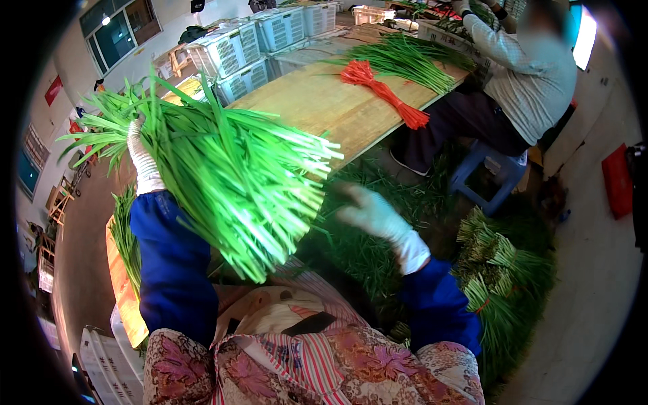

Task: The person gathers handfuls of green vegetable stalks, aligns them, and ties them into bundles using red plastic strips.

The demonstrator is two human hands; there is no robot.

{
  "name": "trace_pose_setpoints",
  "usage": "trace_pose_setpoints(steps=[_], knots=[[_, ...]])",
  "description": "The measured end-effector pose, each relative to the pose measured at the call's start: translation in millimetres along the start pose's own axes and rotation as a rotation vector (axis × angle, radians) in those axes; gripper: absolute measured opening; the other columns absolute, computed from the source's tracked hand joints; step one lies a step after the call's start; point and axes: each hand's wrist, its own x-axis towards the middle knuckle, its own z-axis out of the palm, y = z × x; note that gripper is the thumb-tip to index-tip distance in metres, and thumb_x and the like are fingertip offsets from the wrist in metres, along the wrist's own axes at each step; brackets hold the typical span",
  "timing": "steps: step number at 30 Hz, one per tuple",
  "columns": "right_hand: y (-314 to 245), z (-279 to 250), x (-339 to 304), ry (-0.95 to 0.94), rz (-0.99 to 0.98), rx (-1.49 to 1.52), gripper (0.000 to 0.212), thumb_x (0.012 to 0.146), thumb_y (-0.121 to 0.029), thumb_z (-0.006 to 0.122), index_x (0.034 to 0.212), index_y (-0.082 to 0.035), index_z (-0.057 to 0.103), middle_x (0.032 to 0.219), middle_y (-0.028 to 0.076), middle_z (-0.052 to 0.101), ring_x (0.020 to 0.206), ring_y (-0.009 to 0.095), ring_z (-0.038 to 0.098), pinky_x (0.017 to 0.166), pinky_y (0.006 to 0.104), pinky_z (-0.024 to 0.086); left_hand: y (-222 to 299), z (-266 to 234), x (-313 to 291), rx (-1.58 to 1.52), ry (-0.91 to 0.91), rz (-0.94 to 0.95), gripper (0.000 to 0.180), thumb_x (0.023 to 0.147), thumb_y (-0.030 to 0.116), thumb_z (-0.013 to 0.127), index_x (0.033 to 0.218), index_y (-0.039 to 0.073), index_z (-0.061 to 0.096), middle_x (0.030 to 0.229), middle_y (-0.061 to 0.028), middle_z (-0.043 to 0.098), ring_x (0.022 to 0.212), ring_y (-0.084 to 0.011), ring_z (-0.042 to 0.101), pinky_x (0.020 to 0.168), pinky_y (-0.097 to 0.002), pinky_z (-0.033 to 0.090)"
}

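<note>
My left hand [140,158], in a whitish glove, grips a large loose bunch of garlic chives [229,169] and holds it up above the near end of the table. The pale cut ends fan out to the right, while the leaf tips droop to the left past my wrist. Leaves hide part of the fingers. My right hand [371,212], also gloved and slightly blurred, hovers right of the cut ends with its fingers apart and nothing in it. On the wooden table [297,91] lies a bundle of red ties [383,93], with more chives [405,61] behind it.
Stacked white crates [226,54] stand beyond the table. A co-worker [526,81] sits at the right by a blue stool [489,172]. Tied chive bundles [499,270] are heaped on the floor at my right. Loose leaf scraps [364,263] cover the floor ahead of me.
</note>
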Motion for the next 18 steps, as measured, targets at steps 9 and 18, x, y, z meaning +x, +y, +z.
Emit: trace_pose_setpoints(steps=[9, 18], knots=[[10.2, 44.7, -25.3, -0.069, 0.301, 1.009, 0.02, 0.091, -0.02, 0.053, 0.101, -0.003, 0.058, 0.071, 0.001, 0.055, 0.055, 0.009, 0.052, 0.045, 0.0212, 0.041, -11.6, -9.7, 8.0, 0.076, 0.061, -0.02, 0.038, 0.078, 0.032, 0.058, 0.105, 0.004, 0.059, 0.096, -0.0112, 0.064, 0.081, -0.025, 0.061, 0.075, -0.0383, 0.051], [81.0, -26.6, -55.5, 0.215, 0.393, -0.772, 0.063, 0.074, -0.031, 0.067, 0.124, 0.001, 0.048, 0.105, 0.019, 0.061, 0.092, 0.031, 0.06, 0.077, 0.0397, 0.049, -22.4, -36.7, 33.5, 0.105, 0.293, 0.094, 0.039, 0.076, 0.029, 0.059, 0.104, 0.001, 0.057, 0.094, -0.0124, 0.063, 0.079, -0.0274, 0.06, 0.075, -0.0391, 0.05]])
